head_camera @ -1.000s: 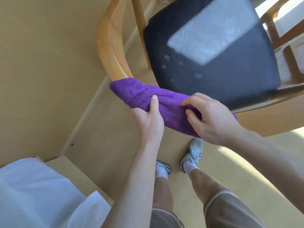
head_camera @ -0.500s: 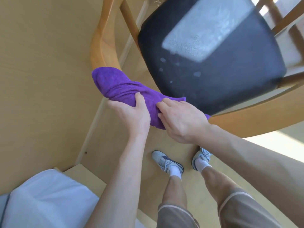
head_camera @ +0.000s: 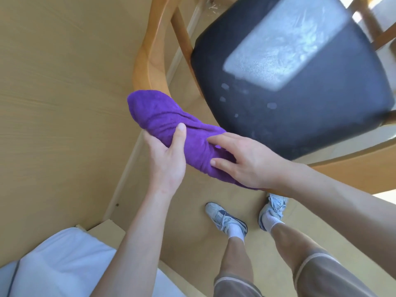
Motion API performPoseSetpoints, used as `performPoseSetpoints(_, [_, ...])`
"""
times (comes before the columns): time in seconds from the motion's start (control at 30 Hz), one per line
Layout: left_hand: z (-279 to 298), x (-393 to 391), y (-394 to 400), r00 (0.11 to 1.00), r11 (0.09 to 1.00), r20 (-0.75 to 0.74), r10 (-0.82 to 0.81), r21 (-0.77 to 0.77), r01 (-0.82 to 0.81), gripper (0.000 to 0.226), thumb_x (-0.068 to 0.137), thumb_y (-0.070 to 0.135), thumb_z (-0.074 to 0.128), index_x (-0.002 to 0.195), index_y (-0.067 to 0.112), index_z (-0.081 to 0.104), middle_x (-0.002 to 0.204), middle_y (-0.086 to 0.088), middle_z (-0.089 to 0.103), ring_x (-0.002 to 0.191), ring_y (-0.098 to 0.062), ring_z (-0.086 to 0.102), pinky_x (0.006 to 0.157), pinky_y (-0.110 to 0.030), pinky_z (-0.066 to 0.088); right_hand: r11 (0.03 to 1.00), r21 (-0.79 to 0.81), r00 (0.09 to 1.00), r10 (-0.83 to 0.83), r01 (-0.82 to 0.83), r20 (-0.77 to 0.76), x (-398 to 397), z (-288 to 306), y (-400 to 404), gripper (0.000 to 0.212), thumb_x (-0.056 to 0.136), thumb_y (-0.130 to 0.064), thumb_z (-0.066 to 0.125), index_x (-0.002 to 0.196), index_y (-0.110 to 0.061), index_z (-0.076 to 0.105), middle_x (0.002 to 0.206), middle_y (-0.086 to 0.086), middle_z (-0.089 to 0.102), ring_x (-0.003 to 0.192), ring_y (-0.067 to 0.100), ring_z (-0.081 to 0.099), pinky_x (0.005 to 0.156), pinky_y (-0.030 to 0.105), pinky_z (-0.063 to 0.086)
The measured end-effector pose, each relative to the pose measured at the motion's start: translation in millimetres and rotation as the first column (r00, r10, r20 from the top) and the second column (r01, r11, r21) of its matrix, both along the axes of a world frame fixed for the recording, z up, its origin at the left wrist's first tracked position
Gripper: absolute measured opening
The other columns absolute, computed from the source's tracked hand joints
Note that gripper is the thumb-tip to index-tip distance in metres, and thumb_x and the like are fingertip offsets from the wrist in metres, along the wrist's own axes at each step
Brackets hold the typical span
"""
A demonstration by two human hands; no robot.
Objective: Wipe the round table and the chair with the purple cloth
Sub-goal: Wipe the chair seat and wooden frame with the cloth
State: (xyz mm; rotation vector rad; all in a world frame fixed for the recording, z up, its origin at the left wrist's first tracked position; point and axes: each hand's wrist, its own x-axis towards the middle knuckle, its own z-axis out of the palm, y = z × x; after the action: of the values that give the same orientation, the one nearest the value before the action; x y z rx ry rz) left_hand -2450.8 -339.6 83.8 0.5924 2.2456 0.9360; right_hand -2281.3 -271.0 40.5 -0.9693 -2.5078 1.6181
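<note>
The purple cloth (head_camera: 165, 118) is wrapped over the curved wooden back rail of the chair (head_camera: 147, 61), seen from above. My left hand (head_camera: 167, 159) grips the cloth from below, thumb on top. My right hand (head_camera: 242, 159) presses on the cloth's right part with its fingers spread over it. The chair's black seat cushion (head_camera: 289, 108) lies beyond my hands, with a bright patch of sunlight on it. The rail carries on to the right, past my right wrist. No round table is in view.
A light wooden wall panel (head_camera: 53, 103) stands close on the left. A white cushion (head_camera: 53, 264) lies at the lower left. My legs and two sneakers (head_camera: 225, 219) stand on the tan floor below the rail. Another wooden frame shows at the top right.
Both hands slid the cloth leftward along the rail a second ago. In the last half second they kept about the same place on it, and my right hand's fingers spread flatter.
</note>
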Motion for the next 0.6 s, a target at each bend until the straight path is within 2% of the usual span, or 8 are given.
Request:
performPoseSetpoints(0.07, [5, -23, 16, 0.999, 0.999, -0.037, -0.007, 0.052, 0.009, 0.072, 0.097, 0.042, 0.059, 0.157, 0.015, 0.03, 0.154, -0.001, 0.049, 0.138, -0.011, 0.05, 0.118, -0.041, 0.04, 0.997, -0.012, 0.991, -0.078, 0.077, -0.11, -27, 5, -1, 0.044, 0.099, -0.041, 0.051, 0.137, -0.019, 0.053, 0.134, -0.005, 0.058, 0.123, 0.016, 0.053, 0.103, 0.036, 0.044])
performPoseSetpoints(0.13, [6, -49, 35, 1.0, 0.993, 0.001, 0.012, 0.116, -0.012, 0.059, 0.097, 0.038, 0.053, 0.151, 0.017, 0.042, 0.145, -0.003, 0.058, 0.131, -0.016, 0.058, 0.114, -0.044, 0.046, 0.981, -0.082, 0.961, -0.19, 0.177, -0.199, -59, 10, 4, 0.043, 0.1, -0.037, 0.05, 0.136, -0.013, 0.055, 0.137, -0.004, 0.058, 0.126, 0.013, 0.05, 0.106, 0.033, 0.041])
performPoseSetpoints(0.2, [2, -68, 54, 0.987, 0.981, 0.139, 0.08, 0.164, -0.103, 0.041, 0.102, 0.034, 0.049, 0.138, 0.016, 0.054, 0.131, -0.007, 0.067, 0.119, -0.021, 0.067, 0.104, -0.046, 0.054, 0.943, -0.175, 0.921, -0.317, 0.281, -0.228, -91, 18, 12, 0.044, 0.103, -0.033, 0.049, 0.141, -0.011, 0.053, 0.142, -0.002, 0.057, 0.129, 0.013, 0.048, 0.109, 0.028, 0.036])
performPoseSetpoints(0.23, [0, -73, 61, 0.966, 0.971, 0.229, 0.121, 0.176, -0.163, 0.039, 0.104, 0.035, 0.048, 0.134, 0.014, 0.057, 0.127, -0.009, 0.07, 0.115, -0.023, 0.07, 0.1, -0.046, 0.057, 0.925, -0.211, 0.905, -0.362, 0.318, -0.225, -103, 22, 15, 0.045, 0.104, -0.032, 0.049, 0.144, -0.011, 0.05, 0.145, -0.001, 0.055, 0.13, 0.013, 0.047, 0.107, 0.022, 0.034])
performPoseSetpoints(0.33, [-7, -79, 64, 0.896, 0.955, 0.411, 0.166, 0.162, -0.25, 0.057, 0.1, 0.046, 0.049, 0.139, 0.006, 0.057, 0.128, -0.015, 0.07, 0.115, -0.029, 0.071, 0.101, -0.05, 0.056, 0.885, -0.291, 0.873, -0.433, 0.364, -0.223, -121, 27, 12, 0.042, 0.107, -0.025, 0.045, 0.146, -0.011, 0.043, 0.142, 0.001, 0.053, 0.122, 0.011, 0.048, 0.093, 0.009, 0.03])
performPoseSetpoints(0.43, [-8, -77, 60, 0.889, 0.953, 0.426, 0.169, 0.159, -0.257, 0.06, 0.099, 0.048, 0.05, 0.142, 0.007, 0.055, 0.131, -0.014, 0.069, 0.117, -0.028, 0.07, 0.104, -0.05, 0.054, 0.864, -0.336, 0.874, -0.45, 0.375, -0.183, -121, 29, 5, 0.051, 0.108, -0.026, 0.043, 0.156, -0.016, 0.032, 0.157, -0.004, 0.04, 0.134, 0.003, 0.034, 0.09, -0.01, 0.017])
performPoseSetpoints(0.6, [-13, -75, 60, 0.913, 0.941, 0.374, 0.16, 0.221, -0.256, 0.052, 0.104, 0.043, 0.047, 0.147, 0.014, 0.051, 0.137, -0.008, 0.066, 0.122, -0.023, 0.066, 0.107, -0.048, 0.052, 0.893, -0.284, 0.896, -0.406, 0.348, -0.179, -112, 31, 4, 0.053, 0.108, -0.025, 0.043, 0.158, -0.019, 0.028, 0.158, -0.004, 0.038, 0.13, -0.002, 0.031, 0.086, -0.013, 0.013])
